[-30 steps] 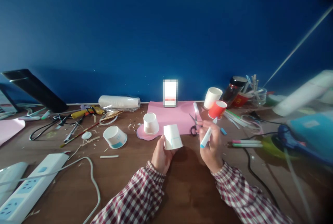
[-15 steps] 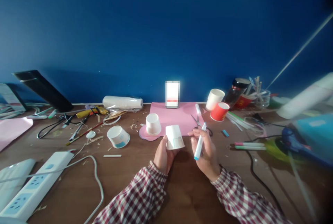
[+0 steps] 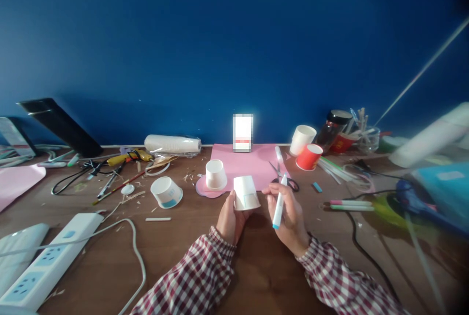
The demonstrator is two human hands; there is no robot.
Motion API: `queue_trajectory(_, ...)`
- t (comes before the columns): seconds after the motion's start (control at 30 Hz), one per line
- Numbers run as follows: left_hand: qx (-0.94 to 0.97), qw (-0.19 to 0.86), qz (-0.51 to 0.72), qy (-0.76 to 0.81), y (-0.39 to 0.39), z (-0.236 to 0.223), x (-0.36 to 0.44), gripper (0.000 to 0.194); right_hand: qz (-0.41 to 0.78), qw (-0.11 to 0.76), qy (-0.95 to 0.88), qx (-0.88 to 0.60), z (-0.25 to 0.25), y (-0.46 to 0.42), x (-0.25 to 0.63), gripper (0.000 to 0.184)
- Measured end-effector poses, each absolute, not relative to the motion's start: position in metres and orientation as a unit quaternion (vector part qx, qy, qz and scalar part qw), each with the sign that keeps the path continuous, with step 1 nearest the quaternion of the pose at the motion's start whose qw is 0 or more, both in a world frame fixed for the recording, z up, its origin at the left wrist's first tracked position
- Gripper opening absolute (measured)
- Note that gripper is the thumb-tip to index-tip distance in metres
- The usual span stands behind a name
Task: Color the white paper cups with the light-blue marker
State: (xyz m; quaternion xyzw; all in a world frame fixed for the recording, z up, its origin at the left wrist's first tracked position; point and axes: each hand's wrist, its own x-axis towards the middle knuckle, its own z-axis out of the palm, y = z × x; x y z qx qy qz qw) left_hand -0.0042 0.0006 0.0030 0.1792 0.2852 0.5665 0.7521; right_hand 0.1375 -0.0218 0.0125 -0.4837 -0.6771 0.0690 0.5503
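My left hand (image 3: 229, 217) grips a small white paper cup (image 3: 246, 193) held upside down above the brown table (image 3: 183, 256); faint blue lines show on the cup's side. My right hand (image 3: 287, 215) is closed round a white marker with a blue end (image 3: 278, 203), held nearly upright just right of the cup, its tip close to the cup's wall. Another upturned white cup (image 3: 215, 174) stands on a pink paper disc (image 3: 203, 190) just behind. A pink sheet (image 3: 252, 163) lies beyond, with black-handled scissors (image 3: 284, 177) at its right edge.
A cut white cup with a blue band (image 3: 166, 192) lies to the left. A white power strip (image 3: 44, 268) and cable (image 3: 135, 251) are at front left. A red cup (image 3: 309, 157), a white cup (image 3: 302, 139), a jar (image 3: 331, 129), markers (image 3: 350, 205) and a blue tool (image 3: 421, 198) crowd the right.
My right hand carried the marker leftward from near the red cup toward the cup in my left hand. The marker turned more upright. The left hand and cup barely shifted.
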Motion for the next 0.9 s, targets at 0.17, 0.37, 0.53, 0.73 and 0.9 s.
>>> queue_trajectory(0.17,0.167,0.750,0.567,0.297,0.000,0.006,-0.003,0.032,0.094,0.549,-0.675,-0.485,0.011,-0.022,0.139,0.022)
queue_trajectory(0.37,0.160,0.742,0.572,0.311,0.000,0.008,-0.004,0.028,0.086,0.556,-0.665,-0.491,0.009,-0.019,0.140,0.021)
queue_trajectory(0.53,0.122,0.745,0.573,0.318,0.000,0.007,-0.004,0.026,-0.024,0.585,-0.626,-0.515,0.016,-0.006,0.163,0.028)
queue_trajectory(0.73,0.098,0.734,0.579,0.343,0.000,0.006,-0.004,0.021,-0.003,0.619,-0.421,-0.664,0.006,0.026,0.237,0.037)
queue_trajectory(0.9,0.099,0.739,0.575,0.337,0.001,0.006,-0.004,0.023,-0.078,0.452,-0.456,-0.762,-0.004,0.031,0.266,0.040)
